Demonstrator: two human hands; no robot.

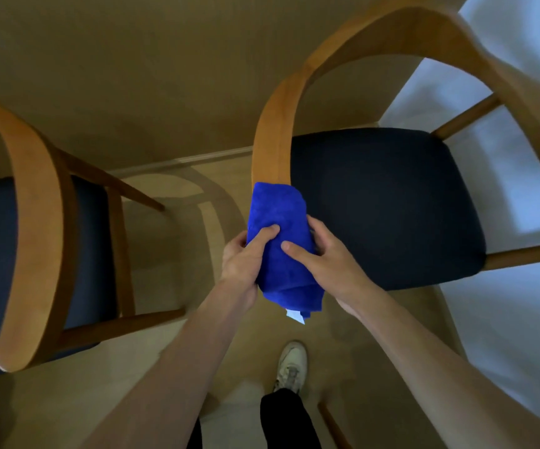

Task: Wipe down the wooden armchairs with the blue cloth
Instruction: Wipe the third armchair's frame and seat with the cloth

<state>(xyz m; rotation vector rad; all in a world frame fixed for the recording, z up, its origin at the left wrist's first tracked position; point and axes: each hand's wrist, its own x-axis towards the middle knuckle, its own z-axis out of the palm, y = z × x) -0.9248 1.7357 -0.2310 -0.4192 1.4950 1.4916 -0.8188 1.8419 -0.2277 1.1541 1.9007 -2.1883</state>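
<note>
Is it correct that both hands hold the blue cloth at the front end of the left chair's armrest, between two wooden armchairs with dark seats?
Not quite. The head view shows both hands, left hand and right hand, holding the blue cloth at the front end of the right chair's armrest, not the left chair's. The rest is right.

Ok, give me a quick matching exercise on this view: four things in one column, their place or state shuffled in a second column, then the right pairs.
Things:
1. folded blue cloth
2. curved wooden armrest of the right armchair
3. dark padded seat of the right armchair
4. white sneaker

Places or states:
A. on the floor, below the hands
B. held in the grip of the left hand and the right hand
C. its near end sits under the cloth's top edge
D. framed by the wooden arms, to the right of the cloth

Pairs: 1-B, 2-C, 3-D, 4-A
</note>
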